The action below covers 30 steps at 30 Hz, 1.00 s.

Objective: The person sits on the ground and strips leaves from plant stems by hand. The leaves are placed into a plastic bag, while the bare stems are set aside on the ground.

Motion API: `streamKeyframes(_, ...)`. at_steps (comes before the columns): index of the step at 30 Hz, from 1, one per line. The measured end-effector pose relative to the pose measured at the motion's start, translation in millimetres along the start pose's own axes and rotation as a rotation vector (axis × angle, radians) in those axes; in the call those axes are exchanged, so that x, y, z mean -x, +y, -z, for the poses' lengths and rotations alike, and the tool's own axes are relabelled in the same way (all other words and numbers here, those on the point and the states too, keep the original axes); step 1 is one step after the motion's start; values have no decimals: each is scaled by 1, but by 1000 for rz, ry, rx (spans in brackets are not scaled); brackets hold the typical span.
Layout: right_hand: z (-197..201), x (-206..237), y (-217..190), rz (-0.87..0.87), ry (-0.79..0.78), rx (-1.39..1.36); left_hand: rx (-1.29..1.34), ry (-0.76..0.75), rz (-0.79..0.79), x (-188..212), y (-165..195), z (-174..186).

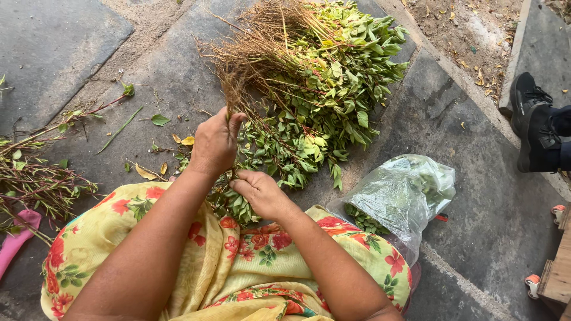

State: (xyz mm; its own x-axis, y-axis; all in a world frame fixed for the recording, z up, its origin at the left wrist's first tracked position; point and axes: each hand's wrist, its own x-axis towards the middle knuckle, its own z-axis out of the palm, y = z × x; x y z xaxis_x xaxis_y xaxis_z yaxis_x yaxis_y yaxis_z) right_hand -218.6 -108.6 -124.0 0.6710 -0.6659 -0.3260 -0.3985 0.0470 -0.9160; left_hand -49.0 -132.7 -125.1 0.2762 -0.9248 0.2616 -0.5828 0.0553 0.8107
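Note:
A big heap of leafy green plants with brown roots (309, 77) lies on the stone floor in front of me. My left hand (214, 142) is closed around the root end of one stalk, held upright. Just below it, my right hand (260, 191) pinches the same stalk among its leaves, over my lap. A yellow cloth with red flowers (238, 261) covers my knees. Some green leaves rest on the cloth between my hands.
A clear plastic bag with picked leaves (398, 199) lies at my right knee. Stripped reddish stems (35, 175) are piled at the left, beside a pink object (15, 241). Another person's black shoe (535, 125) stands at the right edge, near a wooden piece (559, 273).

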Motion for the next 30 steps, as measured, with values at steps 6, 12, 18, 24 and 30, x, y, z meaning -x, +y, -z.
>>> streamKeyframes(6,-28,56,-37,-55,-241,-102,50,270,493,-32,-6,48)
streamKeyframes(12,17,39,-15,-110,-28,-417,-35,399,230,-24,-34,44)
streamKeyframes(18,37,-1,14,46,129,-412,73,269,276,-18,-11,27)
streamKeyframes(24,-7,4,-15,214,357,153,-15,277,28,-14,13,27)
streamKeyframes(30,-28,4,-23,59,378,339,-93,165,58,-1,44,18)
